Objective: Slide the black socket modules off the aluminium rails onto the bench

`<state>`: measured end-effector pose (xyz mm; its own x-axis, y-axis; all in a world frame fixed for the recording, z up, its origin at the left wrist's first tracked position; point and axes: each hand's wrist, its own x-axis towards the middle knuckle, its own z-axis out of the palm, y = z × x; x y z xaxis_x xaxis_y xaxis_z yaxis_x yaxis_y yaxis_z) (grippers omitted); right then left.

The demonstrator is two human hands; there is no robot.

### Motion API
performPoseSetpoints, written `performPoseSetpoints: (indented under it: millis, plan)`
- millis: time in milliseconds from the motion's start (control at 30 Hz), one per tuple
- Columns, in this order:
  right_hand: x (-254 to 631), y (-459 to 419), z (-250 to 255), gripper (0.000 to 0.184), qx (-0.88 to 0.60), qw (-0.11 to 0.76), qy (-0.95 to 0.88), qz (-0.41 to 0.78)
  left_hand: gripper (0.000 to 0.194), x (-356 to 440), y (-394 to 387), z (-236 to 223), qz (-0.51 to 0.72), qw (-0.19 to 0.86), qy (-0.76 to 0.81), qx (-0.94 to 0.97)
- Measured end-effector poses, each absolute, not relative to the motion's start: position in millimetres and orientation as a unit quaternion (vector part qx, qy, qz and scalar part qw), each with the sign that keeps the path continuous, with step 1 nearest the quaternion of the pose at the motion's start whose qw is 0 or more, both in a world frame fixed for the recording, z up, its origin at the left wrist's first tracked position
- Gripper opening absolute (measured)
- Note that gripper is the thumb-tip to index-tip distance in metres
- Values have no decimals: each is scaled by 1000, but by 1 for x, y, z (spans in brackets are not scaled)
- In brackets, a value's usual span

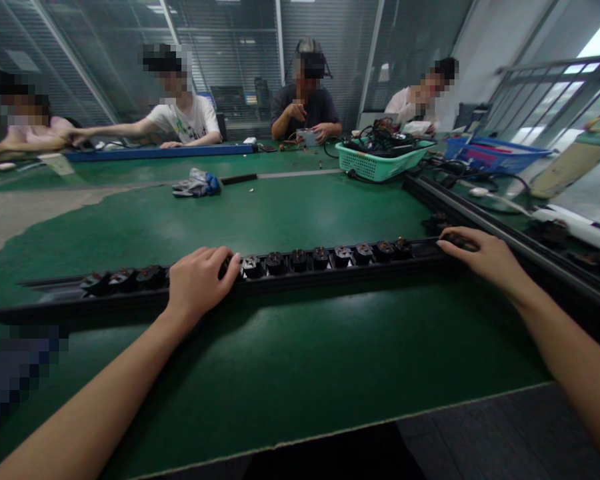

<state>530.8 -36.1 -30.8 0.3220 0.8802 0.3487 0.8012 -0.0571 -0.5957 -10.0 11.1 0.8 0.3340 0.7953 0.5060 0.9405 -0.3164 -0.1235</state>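
Observation:
A long black channel (330, 272) lies across the green table, with a row of black socket modules (299, 259) seated in it, metal contacts facing up. More modules (123, 279) sit toward its left part. My left hand (200, 277) is closed over the channel, thumb on the near side and fingers over the top, with a black module partly showing between them. Near the channel's right end, my right hand (475, 250) has its fingers curled round a dark piece that looks like another socket module (459, 241); the fingers partly cover it.
Dark rails (470, 207) run along the right side, with loose black parts (437, 222) beside them. Beyond stand a green basket of cables (380, 163) and a blue basket (495, 155). A glove (197, 183) lies mid-table. Several people sit across, near a blue bar (160, 153).

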Motion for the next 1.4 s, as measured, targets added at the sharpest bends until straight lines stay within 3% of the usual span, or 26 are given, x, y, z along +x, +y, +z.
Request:
performPoseSetpoints:
  millis: [500,1400]
  plan:
    - [545,-35,-32,54,-739,327,-589,18,50,-11,11,0,-179,211,-542,-793]
    - [550,-35,-30,55,-731,335,-594,32,50,-10,11,0,-177,210,-545,-792]
